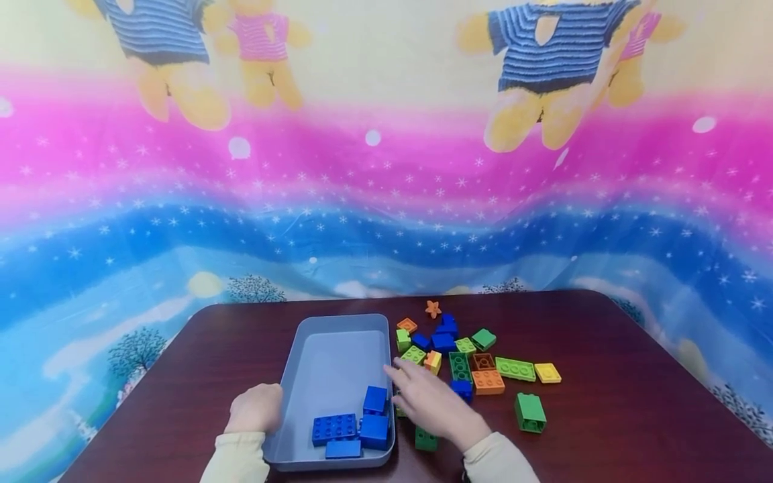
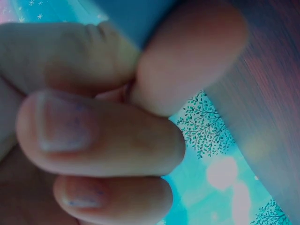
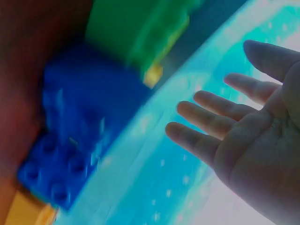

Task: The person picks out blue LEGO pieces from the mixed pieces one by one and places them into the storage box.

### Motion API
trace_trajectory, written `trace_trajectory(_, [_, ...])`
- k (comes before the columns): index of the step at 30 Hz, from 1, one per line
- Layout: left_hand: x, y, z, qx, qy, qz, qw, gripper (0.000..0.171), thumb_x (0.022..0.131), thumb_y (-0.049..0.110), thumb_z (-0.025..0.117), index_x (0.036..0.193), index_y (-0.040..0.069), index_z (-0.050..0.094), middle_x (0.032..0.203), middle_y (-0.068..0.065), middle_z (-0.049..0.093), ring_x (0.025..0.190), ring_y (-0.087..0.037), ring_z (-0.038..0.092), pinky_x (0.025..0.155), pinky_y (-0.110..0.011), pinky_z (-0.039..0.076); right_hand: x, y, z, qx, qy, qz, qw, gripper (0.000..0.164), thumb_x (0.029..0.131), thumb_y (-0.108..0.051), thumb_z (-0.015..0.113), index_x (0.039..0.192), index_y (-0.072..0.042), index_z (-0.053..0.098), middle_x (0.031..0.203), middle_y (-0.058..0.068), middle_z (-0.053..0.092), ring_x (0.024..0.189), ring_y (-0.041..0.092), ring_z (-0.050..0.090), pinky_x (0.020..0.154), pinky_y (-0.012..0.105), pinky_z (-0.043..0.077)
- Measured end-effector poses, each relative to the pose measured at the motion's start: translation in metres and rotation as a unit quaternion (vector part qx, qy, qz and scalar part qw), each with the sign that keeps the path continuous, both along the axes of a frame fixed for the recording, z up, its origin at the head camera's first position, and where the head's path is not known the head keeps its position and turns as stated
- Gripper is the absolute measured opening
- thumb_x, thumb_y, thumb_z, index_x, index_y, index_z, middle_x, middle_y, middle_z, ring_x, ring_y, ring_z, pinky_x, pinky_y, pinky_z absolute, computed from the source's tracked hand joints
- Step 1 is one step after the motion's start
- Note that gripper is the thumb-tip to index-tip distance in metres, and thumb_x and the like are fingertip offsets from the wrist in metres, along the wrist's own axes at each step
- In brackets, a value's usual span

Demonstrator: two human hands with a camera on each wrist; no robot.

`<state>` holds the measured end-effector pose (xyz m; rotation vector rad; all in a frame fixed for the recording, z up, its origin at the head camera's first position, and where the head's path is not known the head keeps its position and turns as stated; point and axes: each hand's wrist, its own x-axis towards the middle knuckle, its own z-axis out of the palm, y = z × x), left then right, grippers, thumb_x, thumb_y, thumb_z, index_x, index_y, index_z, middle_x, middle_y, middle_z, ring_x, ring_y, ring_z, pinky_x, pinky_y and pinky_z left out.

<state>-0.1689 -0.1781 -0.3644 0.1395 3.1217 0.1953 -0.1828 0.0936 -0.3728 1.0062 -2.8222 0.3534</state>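
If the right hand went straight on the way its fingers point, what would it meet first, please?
Most likely the side rim of the grey tray, right by the right hand's fingertips; depth is unclear, so it might pass over.

In the head view, the left hand (image 1: 255, 408) hides its own fingertips at the tray (image 1: 341, 355). The right hand (image 1: 431, 396) covers part of the tray's right rim, nearly all of a lime block (image 1: 401, 410) and the far end of a dark green block (image 1: 426, 440). The printed bears (image 1: 546, 54) (heads beyond the top edge) are cropped. The right wrist view blurs the blue blocks (image 3: 91, 93) and a top-cropped green block (image 3: 131, 33); the left wrist view, the tray's edge.
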Motion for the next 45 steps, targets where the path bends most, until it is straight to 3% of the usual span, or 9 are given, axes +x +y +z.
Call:
trace_trajectory(6, [0.000, 0.001, 0.000, -0.004, -0.005, 0.000, 1.0000, 0.021, 0.074, -0.006, 0.054, 0.058, 0.006, 0.048, 0.056, -0.004, 0.044, 0.050, -0.018, 0.043, 0.043, -0.038, 0.039, -0.009, 0.029, 0.012, -0.029, 0.017, -0.034, 0.999, 0.026, 0.085, -0.014, 0.060, 0.107, 0.000, 0.060, 0.104, 0.014, 0.056, 0.094, 0.027, 0.053, 0.076, 0.038, 0.045])
trace_trajectory(11, [-0.001, 0.000, -0.001, -0.006, -0.005, 0.001, 1.0000, 0.020, 0.072, -0.006, 0.055, 0.058, 0.006, 0.049, 0.055, -0.004, 0.044, 0.050, -0.018, 0.043, 0.043, -0.038, 0.039, -0.011, 0.046, 0.016, -0.046, 0.006, -0.083, 0.995, 0.017, 0.078, -0.004, 0.066, 0.094, -0.002, 0.063, 0.085, 0.005, 0.054, 0.072, 0.017, 0.051, 0.058, 0.028, 0.044])
trace_trajectory(19, [-0.002, 0.000, -0.001, -0.006, -0.001, 0.002, 1.0000, 0.018, 0.072, -0.006, 0.055, 0.059, 0.006, 0.050, 0.057, -0.005, 0.045, 0.051, -0.018, 0.044, 0.043, -0.038, 0.039, -0.011, 0.060, 0.020, -0.056, -0.067, -0.156, 0.984, 0.020, 0.073, 0.001, 0.069, 0.092, -0.002, 0.064, 0.091, 0.009, 0.057, 0.075, 0.019, 0.053, 0.062, 0.034, 0.046])
trace_trajectory(25, [-0.002, 0.000, 0.001, -0.004, -0.002, 0.002, 1.0000, 0.019, 0.073, -0.006, 0.054, 0.059, 0.006, 0.049, 0.058, -0.005, 0.046, 0.052, -0.018, 0.044, 0.043, -0.039, 0.039, -0.012, 0.062, 0.018, -0.054, -0.114, -0.164, 0.978, 0.020, 0.071, 0.004, 0.069, 0.089, -0.001, 0.063, 0.088, 0.007, 0.058, 0.074, 0.019, 0.053, 0.065, 0.037, 0.047])
trace_trajectory(30, [-0.001, 0.000, 0.001, -0.003, -0.002, 0.003, 1.0000, 0.019, 0.073, -0.006, 0.054, 0.059, 0.006, 0.048, 0.058, -0.005, 0.046, 0.052, -0.018, 0.044, 0.044, -0.039, 0.040, -0.013, 0.062, 0.015, -0.051, -0.128, -0.163, 0.977, 0.018, 0.069, 0.008, 0.068, 0.081, -0.003, 0.060, 0.083, 0.006, 0.058, 0.068, 0.018, 0.051, 0.061, 0.036, 0.046])
trace_trajectory(39, [-0.001, 0.000, 0.000, -0.004, -0.002, 0.005, 1.0000, 0.019, 0.074, -0.006, 0.054, 0.060, 0.006, 0.049, 0.058, -0.005, 0.046, 0.051, -0.018, 0.044, 0.044, -0.039, 0.040, -0.015, 0.063, 0.007, -0.063, -0.113, -0.158, 0.979, 0.026, 0.067, 0.020, 0.062, 0.077, -0.004, 0.054, 0.074, 0.004, 0.051, 0.062, 0.017, 0.043, 0.053, 0.030, 0.038])
trace_trajectory(45, [-0.001, 0.000, -0.001, -0.005, -0.004, 0.004, 1.0000, 0.021, 0.075, -0.006, 0.053, 0.058, 0.006, 0.048, 0.055, -0.005, 0.044, 0.050, -0.017, 0.043, 0.044, -0.038, 0.040, -0.017, 0.064, 0.003, -0.065, -0.100, -0.158, 0.980, 0.026, 0.068, 0.016, 0.065, 0.075, -0.005, 0.051, 0.064, 0.001, 0.041, 0.058, 0.017, 0.038, 0.052, 0.030, 0.033])
